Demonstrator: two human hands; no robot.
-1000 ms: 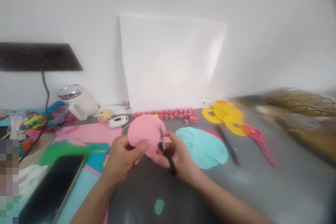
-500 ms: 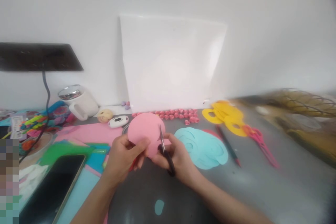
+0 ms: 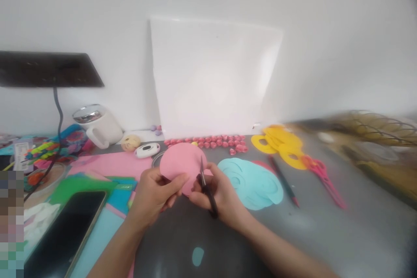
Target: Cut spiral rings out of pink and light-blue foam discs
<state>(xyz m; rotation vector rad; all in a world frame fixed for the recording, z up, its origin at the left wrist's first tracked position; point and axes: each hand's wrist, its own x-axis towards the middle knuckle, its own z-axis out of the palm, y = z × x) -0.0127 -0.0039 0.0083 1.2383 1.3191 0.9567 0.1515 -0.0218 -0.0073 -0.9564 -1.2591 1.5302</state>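
Note:
My left hand (image 3: 153,195) pinches the lower edge of a round pink paper disc (image 3: 180,163) and holds it up above the dark table top (image 3: 325,234). My right hand (image 3: 221,193) grips small black-handled scissors (image 3: 206,189), fingers through the loops. The blades point up into the disc's right edge. A light blue spiral-cut paper disc (image 3: 252,182) lies just right of my right hand.
A phone (image 3: 65,234) lies on coloured paper sheets at the left. A white mug (image 3: 99,128), small pink paper rolls (image 3: 211,141), yellow paper rings (image 3: 282,143), pink scissors (image 3: 322,178) and a pencil (image 3: 283,180) sit further back. A white board (image 3: 215,78) leans on the wall.
The pink disc has turned slightly in my left hand and the scissors shifted a little along its edge. Both hands stay in the same place.

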